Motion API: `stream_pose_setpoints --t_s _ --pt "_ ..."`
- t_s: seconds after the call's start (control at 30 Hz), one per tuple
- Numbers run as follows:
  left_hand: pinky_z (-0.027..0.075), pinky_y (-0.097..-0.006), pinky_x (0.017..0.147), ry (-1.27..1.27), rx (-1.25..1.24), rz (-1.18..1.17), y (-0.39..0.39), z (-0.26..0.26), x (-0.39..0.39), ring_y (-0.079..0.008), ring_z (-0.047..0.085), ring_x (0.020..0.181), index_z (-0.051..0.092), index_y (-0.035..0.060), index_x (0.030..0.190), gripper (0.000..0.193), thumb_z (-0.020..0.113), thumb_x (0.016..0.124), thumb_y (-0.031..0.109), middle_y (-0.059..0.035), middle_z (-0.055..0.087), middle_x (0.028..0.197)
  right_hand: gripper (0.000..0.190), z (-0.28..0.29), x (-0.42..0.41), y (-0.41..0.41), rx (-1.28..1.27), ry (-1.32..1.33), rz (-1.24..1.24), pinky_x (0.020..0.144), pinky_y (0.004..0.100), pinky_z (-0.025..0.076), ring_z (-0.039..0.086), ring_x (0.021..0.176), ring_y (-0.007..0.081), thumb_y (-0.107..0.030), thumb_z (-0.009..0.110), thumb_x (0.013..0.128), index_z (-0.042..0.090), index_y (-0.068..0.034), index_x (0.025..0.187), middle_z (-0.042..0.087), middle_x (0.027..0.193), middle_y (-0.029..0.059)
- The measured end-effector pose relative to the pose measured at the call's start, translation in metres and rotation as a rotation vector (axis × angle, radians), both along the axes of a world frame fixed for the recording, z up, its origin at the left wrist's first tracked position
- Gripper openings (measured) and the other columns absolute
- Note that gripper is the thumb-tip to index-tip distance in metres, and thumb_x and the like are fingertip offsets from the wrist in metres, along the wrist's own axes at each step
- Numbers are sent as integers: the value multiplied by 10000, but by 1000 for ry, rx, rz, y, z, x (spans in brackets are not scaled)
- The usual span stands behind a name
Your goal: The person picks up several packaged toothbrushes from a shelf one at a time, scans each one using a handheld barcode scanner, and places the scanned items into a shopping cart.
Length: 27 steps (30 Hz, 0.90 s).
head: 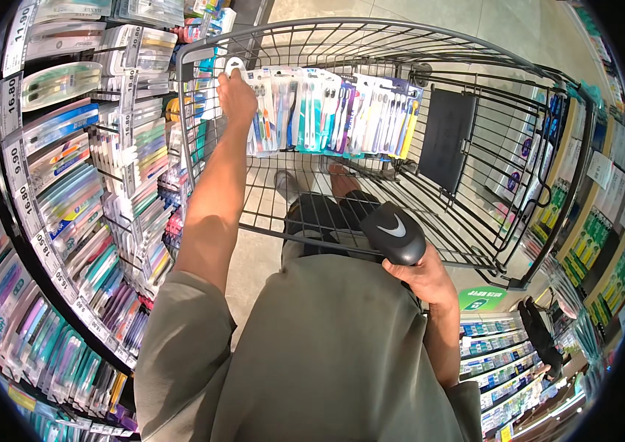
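Note:
My left hand (236, 99) is at the upper left of the cart, its fingers closed on the white top of a toothbrush pack (235, 64); the pack's lower part is mostly hidden. Just right of it, a row of overlapping packaged toothbrushes (318, 110) runs across the wire shopping cart (312, 23). Near my waist, at the cart's near side, my right hand (425, 276) grips a black handheld device (395, 232), which looks like a barcode scanner and has a pale curved mark on its rounded head.
Shelves of hanging toothbrush packs (77, 204) with price strips stand close on the left. More stocked shelves (594, 237) line the right. A black panel (447, 141) is fixed inside the cart. Another person in dark clothes (539, 334) is at the lower right.

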<state>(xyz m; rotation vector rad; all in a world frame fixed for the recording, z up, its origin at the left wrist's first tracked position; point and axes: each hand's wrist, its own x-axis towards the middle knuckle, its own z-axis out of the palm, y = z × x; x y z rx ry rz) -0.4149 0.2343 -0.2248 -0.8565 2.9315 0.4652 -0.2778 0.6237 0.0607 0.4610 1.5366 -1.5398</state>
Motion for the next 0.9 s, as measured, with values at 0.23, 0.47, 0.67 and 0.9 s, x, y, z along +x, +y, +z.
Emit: stream_pose_setpoints --t_s 0.23,0.47,0.67,0.9 --pt "451 -504 975 102 36 -27 -4 -7 18 -437 511 1174 556 61 1295 404 547 892 77 -237 433 1383 302 -2 0 1 16 1 27 824 253 450 524 905 69 -95 789 848 643 -19 1100 635 982 -30" --pt "478 -493 913 17 7 -117 -11 -5 19 -422 532 1095 579 36 1181 309 548 875 71 -232 490 1267 288 -1 1 -3 45 -18 74 825 265 458 537 891 81 -103 779 852 641 -13 1088 652 972 -10" --pt "502 -472 873 -90 -39 -254 -22 -5 25 -423 567 1015 618 -8 1053 209 542 869 57 -256 540 1080 289 -1 3 -9 3 9 35 835 274 459 538 905 86 -86 772 856 634 -18 1100 646 995 -8" --pt "509 -492 888 -201 25 -264 -14 -7 44 -434 578 1033 638 -3 1061 236 559 853 73 -259 543 1136 296 3 1 -15 39 21 82 789 236 447 515 883 56 -68 788 840 644 -16 1093 621 977 -41"
